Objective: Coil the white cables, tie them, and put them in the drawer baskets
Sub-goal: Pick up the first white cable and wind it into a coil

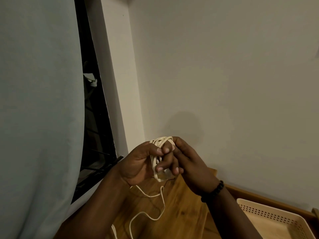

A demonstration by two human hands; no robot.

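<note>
Head view, the only one: you're mid-coil. Your left hand has its fingers curled round the bundle of white cable, thumb pressing the loops from the front. Your right hand pinches the top of the loops, fingertips laid across them just beside your left thumb. The coil sits between both sets of fingers, held up in front of the wall. Below your left palm the loose tail hangs down and snakes across the wooden top, so there's winding left to do. The light is dim, so I can't tell how many turns are on. Next, I'd judge: draw the tail up with your right fingers, lay more loops, and keep your left grip firm. The basket waits beyond your right wrist, well apart from the coil.
</note>
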